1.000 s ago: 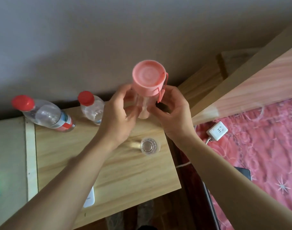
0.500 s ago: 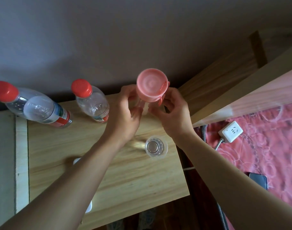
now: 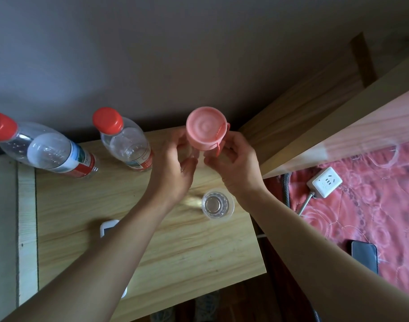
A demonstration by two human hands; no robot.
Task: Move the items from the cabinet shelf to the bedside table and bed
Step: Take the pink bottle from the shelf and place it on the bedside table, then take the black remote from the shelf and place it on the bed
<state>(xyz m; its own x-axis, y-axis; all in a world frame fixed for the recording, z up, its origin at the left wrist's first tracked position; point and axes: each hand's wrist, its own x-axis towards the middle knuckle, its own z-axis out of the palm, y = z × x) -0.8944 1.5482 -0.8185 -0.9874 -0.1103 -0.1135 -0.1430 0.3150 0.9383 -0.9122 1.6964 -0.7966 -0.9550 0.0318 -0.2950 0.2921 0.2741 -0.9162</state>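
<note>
Pink-lidded bottle [image 3: 204, 131] sits between both sets of fingers: left hand [image 3: 173, 168] and right hand [image 3: 236, 166] grasp its clear body from opposite sides, over the bedside table's [image 3: 82, 217] far corner. It stands upright, lid facing the camera and base hidden. A clear glass [image 3: 218, 204] stands just behind the wrists. Left of the fingers stand a near water bottle [image 3: 125, 142] and a far water bottle [image 3: 43, 149]. To the right, a power strip [image 3: 325, 185] and a phone [image 3: 364, 255] lie on the bed [image 3: 361, 217].

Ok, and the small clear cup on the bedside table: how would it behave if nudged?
The clear cup looks thin-walled and empty, so probably very light and easy to slide. It stands upright near the right hand holding the pink-lidded bottle, so a wrist brush could tip it. Tipped, it would likely roll.
</note>
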